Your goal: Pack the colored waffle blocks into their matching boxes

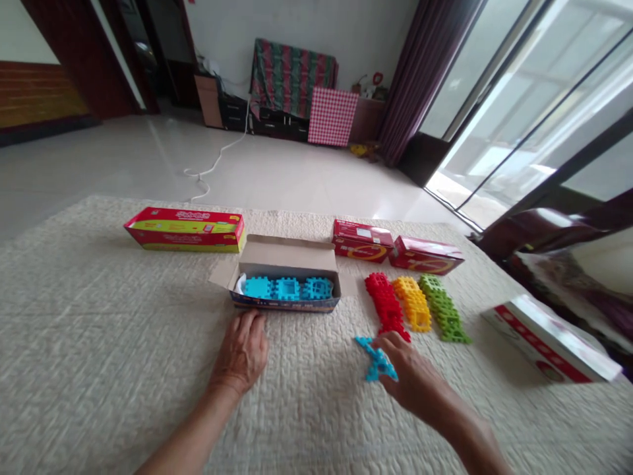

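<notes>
You seem to be at the grabbing part: your right hand (408, 369) has its grip half wide around blue, bumpy plastic pieces (378, 365), which need a soft pinch next; I cannot tell how wide your left hand (241, 353) is.

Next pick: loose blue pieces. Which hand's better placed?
Right, I'd say: the right hand is right at the loose blue pieces, while the left hand is across by the open box.

The left hand (242, 349), right hand (408, 371) and both forearms (190, 429) are bare
</notes>
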